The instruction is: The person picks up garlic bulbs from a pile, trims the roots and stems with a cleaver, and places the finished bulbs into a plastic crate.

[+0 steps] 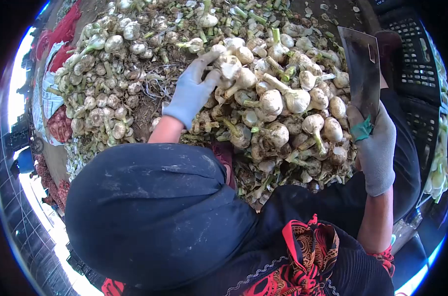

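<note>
My left hand point(194, 86), in a pale glove, reaches onto the heap with its thumb and fingers closed around a whitish garlic bulb point(230, 67). More garlic bulbs with cut stems point(297, 100) lie in a pile just right of it. On the right side, my gloved right hand point(374, 143) grips a broad cleaver point(360, 69), its dark blade pointing up and away from me. A scrap of green material point(362, 129) shows at the fingers of that hand. The cleaver's handle is mostly hidden in the grip.
A second heap of smaller, dirtier garlic point(100, 98) spreads to the left, with dry skins and stem scraps between. Black plastic crates point(416, 59) stand at the right. Red mesh sacks point(61, 29) lie at the far left. My dark-clothed knee point(145, 207) fills the near left.
</note>
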The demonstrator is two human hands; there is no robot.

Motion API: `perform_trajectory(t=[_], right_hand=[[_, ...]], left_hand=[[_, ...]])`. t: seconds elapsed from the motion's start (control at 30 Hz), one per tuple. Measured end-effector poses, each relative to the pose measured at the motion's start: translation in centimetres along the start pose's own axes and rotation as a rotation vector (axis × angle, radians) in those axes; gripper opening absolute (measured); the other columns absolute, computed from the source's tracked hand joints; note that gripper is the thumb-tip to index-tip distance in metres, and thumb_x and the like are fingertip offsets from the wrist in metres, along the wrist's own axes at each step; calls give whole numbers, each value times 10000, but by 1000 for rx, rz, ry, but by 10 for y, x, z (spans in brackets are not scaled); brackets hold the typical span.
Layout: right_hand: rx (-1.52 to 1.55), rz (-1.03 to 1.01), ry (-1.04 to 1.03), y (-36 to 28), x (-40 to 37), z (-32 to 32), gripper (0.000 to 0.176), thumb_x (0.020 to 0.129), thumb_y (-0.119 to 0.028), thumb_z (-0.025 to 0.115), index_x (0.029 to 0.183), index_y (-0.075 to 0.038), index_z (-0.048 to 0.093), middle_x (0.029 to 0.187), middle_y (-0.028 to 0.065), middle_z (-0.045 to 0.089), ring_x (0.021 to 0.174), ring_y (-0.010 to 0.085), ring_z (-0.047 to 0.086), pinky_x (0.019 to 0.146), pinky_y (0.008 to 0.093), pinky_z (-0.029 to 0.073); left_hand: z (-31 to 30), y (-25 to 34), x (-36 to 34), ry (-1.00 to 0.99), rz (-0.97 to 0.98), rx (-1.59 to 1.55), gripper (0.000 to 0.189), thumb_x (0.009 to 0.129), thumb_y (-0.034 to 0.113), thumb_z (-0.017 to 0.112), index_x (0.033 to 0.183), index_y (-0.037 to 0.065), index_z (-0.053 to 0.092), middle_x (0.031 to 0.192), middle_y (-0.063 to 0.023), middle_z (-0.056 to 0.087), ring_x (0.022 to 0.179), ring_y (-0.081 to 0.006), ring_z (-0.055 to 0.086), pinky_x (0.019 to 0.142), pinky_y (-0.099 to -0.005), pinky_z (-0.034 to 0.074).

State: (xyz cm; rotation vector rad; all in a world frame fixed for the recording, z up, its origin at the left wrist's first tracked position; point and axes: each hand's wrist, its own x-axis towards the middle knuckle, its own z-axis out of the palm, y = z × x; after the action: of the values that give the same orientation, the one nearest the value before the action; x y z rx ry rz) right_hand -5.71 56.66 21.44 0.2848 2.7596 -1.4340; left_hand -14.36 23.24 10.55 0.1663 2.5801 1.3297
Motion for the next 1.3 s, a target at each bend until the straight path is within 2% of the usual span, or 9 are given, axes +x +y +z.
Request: perform_trajectory(t=[0.13,0.27,0.47,0.57,0.73,0.9,1.03,1.13,1.3], right_hand=[[-5,6,-28,0,1,1,248,927,-94,677,1139,29,634,894,34,674,808,68,568,740,238,481],[-3,26,-21,8,1,3,272,922,-113,690,1144,36,636,918,44,681,832,72,582,763,247,491],[-75,-26,-62,15,6,6,351,915,-126,701,1218,35,624,1024,90,716,930,126,642,840,279,506],[-52,-20,-96,12,7,11,358,918,-130,697,1225,38,620,1029,98,716,937,133,646,847,284,504],[-87,-22,-143,19,5,15,324,921,-144,687,1192,24,628,1003,120,712,916,144,652,833,295,504],[-137,-50,-128,19,3,21,316,927,-162,675,1184,14,626,919,140,707,851,165,665,786,308,514],[-177,-63,-156,15,3,24,321,927,-169,669,1192,7,622,920,157,710,850,193,686,776,323,521],[-190,-53,-185,11,3,29,326,920,-170,672,1190,6,621,935,173,712,866,230,702,778,336,525],[-240,-87,-189,5,4,32,347,909,-168,675,1206,0,614,967,206,709,926,304,715,795,361,531]], left_hand=[[-1,-12,14,-59,-125,-81,459,963,188,581,1406,89,512,1401,-135,548,1294,-232,526,1090,-339,413],[-14,-22,11,44,-117,-278,443,970,162,584,1392,52,504,1329,-129,580,1197,-239,580,1016,-340,487],[-40,-82,-22,-181,-480,633,580,904,452,619,1257,-8,605,1151,-180,697,1070,-310,670,1000,-376,481],[-23,-98,-22,-294,-599,740,732,856,567,607,1320,1,564,1272,-221,634,1162,-367,621,1018,-398,464],[-16,-126,-25,-220,-607,509,803,785,421,742,1438,53,453,1337,-241,587,1237,-369,573,1044,-399,444],[-13,-130,-25,-27,-416,528,608,759,314,780,1269,80,546,1177,-161,663,1093,-310,641,962,-387,485],[-7,-137,-30,65,-469,167,687,745,288,818,1302,34,505,1134,-150,661,1055,-252,646,924,-358,504],[5,-151,-36,235,-310,61,711,758,242,827,1330,0,483,1126,-136,660,1029,-226,640,911,-344,510],[-4,-116,-36,76,-571,-201,639,785,132,807,1325,-40,512,1201,-158,649,1055,-184,620,913,-305,499]])
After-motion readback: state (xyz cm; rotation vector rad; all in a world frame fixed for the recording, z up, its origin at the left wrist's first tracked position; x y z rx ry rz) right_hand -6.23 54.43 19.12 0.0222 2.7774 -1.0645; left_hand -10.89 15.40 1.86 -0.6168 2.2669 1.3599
